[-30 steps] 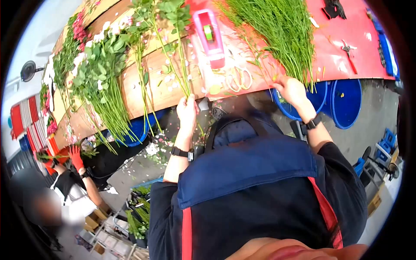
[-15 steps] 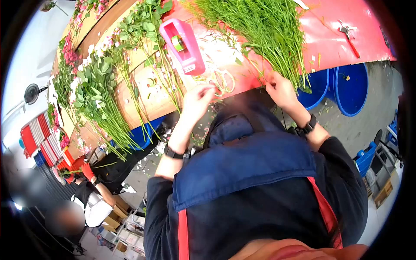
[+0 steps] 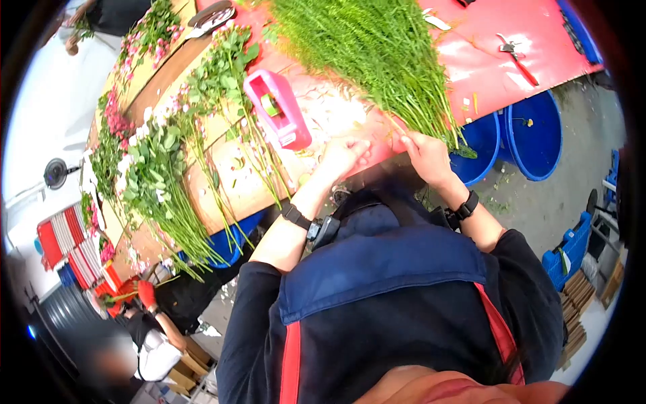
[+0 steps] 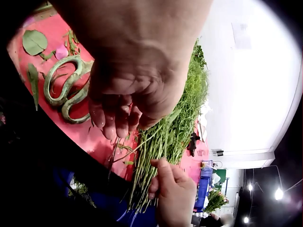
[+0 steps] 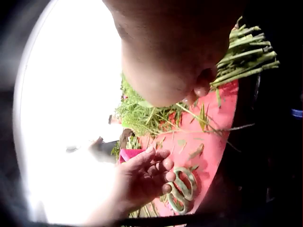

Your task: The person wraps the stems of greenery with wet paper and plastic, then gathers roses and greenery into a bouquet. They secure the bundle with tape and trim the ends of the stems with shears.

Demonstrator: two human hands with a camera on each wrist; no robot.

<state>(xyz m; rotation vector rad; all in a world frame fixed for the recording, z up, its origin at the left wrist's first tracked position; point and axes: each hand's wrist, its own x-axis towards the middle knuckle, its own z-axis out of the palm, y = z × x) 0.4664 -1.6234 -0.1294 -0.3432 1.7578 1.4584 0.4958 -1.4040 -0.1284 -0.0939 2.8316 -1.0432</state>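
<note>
In the head view my left hand (image 3: 344, 156) hovers at the table's front edge, right of a pink tape dispenser (image 3: 286, 114). Its fingers are loosely bent and hold nothing. A pair of scissors with pale green handles (image 4: 61, 87) lies beside it. My right hand (image 3: 427, 158) is near the cut ends of a large bunch of feathery green stems (image 3: 377, 57), thumb against bent fingers. A thin loose stem (image 5: 208, 125) runs close to its fingertips; I cannot tell whether the fingers pinch it. Loose leaves lie around both hands.
Bundles of leafy roses (image 3: 158, 168) cover the wooden boards at left, stems overhanging the edge. Red-handled pruning shears (image 3: 518, 60) lie on the red cover at right. Blue buckets (image 3: 538, 145) stand below. Another person with a red glove (image 3: 146, 293) works at lower left.
My left hand has let go of the rose stems and moved right, past the scissors, toward my right hand. The right hand stays near the stem ends. The head view has shifted.
</note>
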